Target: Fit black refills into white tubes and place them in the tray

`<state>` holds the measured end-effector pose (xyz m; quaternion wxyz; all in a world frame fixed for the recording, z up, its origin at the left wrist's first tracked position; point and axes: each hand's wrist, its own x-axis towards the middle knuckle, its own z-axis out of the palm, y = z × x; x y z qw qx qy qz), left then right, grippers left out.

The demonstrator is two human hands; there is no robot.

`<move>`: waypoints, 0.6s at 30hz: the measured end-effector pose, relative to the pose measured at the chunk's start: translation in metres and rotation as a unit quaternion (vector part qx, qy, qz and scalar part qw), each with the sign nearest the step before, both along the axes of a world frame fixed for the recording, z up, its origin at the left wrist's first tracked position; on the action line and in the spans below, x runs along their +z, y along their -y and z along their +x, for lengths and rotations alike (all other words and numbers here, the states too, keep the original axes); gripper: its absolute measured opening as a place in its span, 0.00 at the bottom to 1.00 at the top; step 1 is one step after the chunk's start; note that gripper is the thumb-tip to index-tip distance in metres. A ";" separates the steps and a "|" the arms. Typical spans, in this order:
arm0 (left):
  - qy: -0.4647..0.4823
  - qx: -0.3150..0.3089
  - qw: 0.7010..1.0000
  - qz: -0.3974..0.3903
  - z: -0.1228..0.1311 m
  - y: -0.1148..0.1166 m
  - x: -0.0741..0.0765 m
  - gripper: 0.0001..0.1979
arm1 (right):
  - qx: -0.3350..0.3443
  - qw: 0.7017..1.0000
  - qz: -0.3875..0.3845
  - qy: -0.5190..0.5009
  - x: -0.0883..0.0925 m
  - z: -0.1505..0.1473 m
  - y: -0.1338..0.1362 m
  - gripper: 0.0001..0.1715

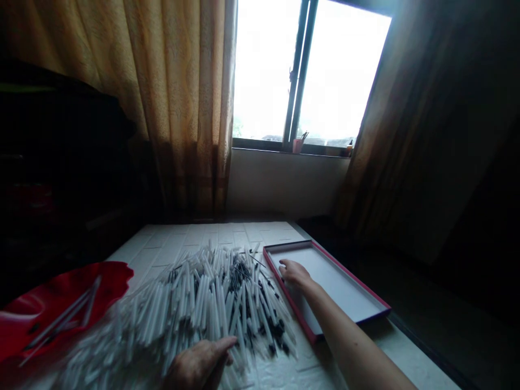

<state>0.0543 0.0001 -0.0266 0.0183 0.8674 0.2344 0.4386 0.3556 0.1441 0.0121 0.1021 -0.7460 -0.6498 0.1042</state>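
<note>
A large heap of thin, whitish translucent plastic tubes (pixel 203 298) lies across the table, with small black pieces (pixel 278 330) among them on the right side. At the heap's near edge is my left hand (pixel 199 364), thumb pointing right and fingers curled in close to it; whatever they may hold is hidden. My right hand (pixel 296 272) reaches over a shallow tray (pixel 341 271) with a white inside and a red rim. Its fingers point left near the tray's left rim, slightly apart, and I see nothing in them.
On the left stands a red bowl (pixel 69 287) with a wavy rim and a few tubes in it. The table (pixel 260 233) has a white brick-pattern top. Behind it are a window (pixel 264 70), curtains (pixel 182 108) and a pink cup (pixel 298 145) on the sill.
</note>
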 end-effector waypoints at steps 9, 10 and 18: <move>-0.037 0.029 0.995 0.091 0.006 0.007 0.018 0.13 | 0.034 0.999 -0.002 0.000 -0.006 -0.003 0.013 0.15; -0.043 0.026 0.993 0.104 0.006 0.007 0.018 0.14 | 0.034 0.999 -0.003 0.003 -0.005 -0.004 0.015 0.16; -0.064 0.046 0.987 0.137 0.011 0.006 0.016 0.14 | 0.042 0.999 -0.016 0.020 0.006 -0.015 0.028 0.16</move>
